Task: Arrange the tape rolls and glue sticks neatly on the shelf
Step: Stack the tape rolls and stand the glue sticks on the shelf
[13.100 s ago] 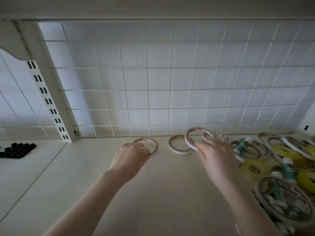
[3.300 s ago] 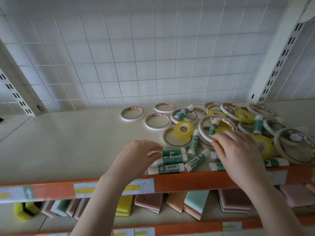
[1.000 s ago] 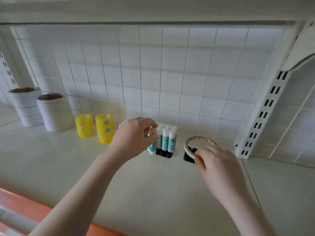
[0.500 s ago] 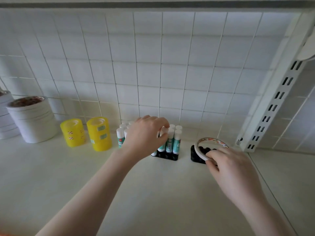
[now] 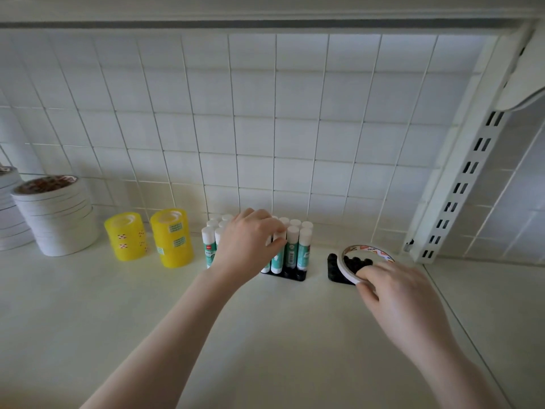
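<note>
Several green-and-white glue sticks (image 5: 295, 247) stand upright in a black holder (image 5: 292, 275) at the back of the shelf. My left hand (image 5: 248, 245) reaches over them, its fingers curled round one stick in the group. My right hand (image 5: 395, 293) pinches a thin white tape roll (image 5: 351, 268), tilted on edge over a second black holder (image 5: 343, 268). Two stacks of yellow tape rolls (image 5: 150, 237) stand left of the glue sticks. Two stacks of white tape rolls (image 5: 56, 215) stand at the far left.
A white wire grid (image 5: 265, 128) backs the cream shelf (image 5: 265, 335). A slotted white upright (image 5: 460, 190) rises at the right, with a bracket above it. Another shelf board (image 5: 265, 13) runs overhead.
The view has shifted slightly. My left hand has settled lower over the glue sticks. My right hand still holds the white tape roll over the second black holder.
</note>
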`<action>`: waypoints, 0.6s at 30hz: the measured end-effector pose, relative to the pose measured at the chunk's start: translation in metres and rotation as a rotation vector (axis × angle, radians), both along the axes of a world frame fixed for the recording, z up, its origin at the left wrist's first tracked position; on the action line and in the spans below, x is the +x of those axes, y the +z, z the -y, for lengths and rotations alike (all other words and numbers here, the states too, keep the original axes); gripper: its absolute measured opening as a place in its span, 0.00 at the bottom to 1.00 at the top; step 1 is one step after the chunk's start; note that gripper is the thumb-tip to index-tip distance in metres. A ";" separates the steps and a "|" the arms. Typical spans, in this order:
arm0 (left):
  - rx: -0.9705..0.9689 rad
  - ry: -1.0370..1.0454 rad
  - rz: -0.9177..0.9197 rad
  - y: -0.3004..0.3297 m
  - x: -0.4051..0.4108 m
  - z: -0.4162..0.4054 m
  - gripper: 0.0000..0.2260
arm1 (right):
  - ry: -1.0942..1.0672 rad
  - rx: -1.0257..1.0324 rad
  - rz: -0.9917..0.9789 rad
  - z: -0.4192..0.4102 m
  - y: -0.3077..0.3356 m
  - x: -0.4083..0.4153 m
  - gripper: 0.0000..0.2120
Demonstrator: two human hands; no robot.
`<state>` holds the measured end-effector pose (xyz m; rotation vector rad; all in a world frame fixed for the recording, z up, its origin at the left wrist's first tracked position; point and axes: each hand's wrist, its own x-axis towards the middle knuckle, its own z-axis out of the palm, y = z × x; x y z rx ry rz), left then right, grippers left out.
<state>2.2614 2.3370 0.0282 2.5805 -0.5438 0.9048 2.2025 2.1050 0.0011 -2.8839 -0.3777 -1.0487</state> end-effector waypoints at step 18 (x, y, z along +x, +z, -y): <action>-0.016 0.023 0.099 -0.017 0.001 0.002 0.12 | 0.008 0.023 0.016 0.009 -0.002 -0.005 0.15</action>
